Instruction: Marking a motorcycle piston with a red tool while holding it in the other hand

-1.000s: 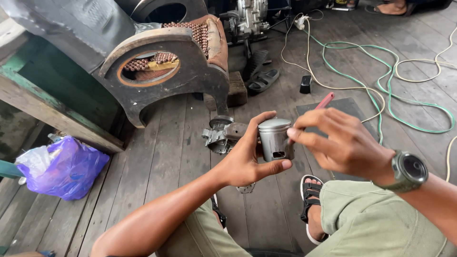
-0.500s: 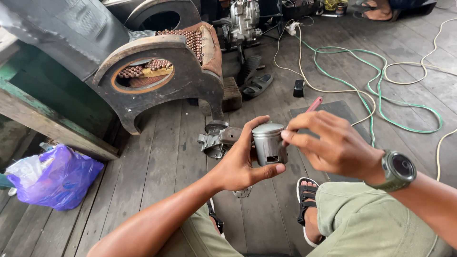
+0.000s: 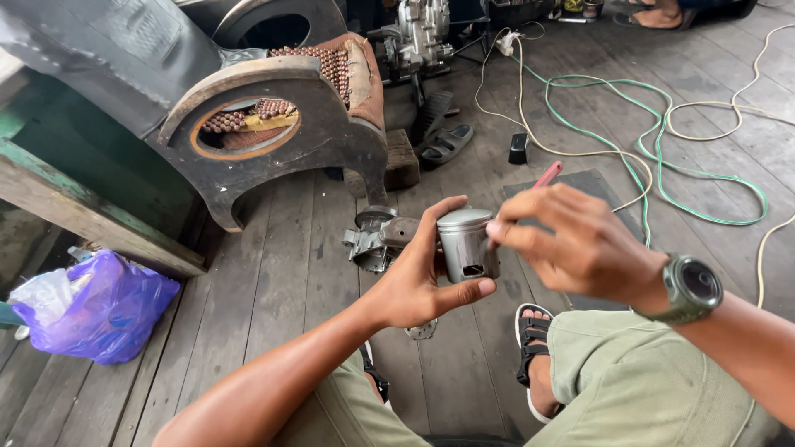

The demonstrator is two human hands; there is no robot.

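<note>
My left hand [image 3: 418, 277] grips a grey metal piston [image 3: 464, 242], upright, thumb over its far side and fingers under its skirt. My right hand [image 3: 575, 244], with a dark wristwatch [image 3: 694, 287] on the wrist, holds a thin red-handled tool [image 3: 546, 175] whose tip rests against the piston's right side. Both hands are above the wooden plank floor [image 3: 281, 281], in front of my knees.
A grey engine part [image 3: 377, 236] lies on the floor just behind the piston. A dark curved wooden seat frame [image 3: 273, 124] stands at the back left. A purple plastic bag [image 3: 95, 306] lies left. Green and white cables [image 3: 662, 141] loop right. Sandals [image 3: 443, 141] lie behind.
The hands and piston stay together, almost still; the view has shifted slightly. The right hand has edged a little closer over the piston's side.
</note>
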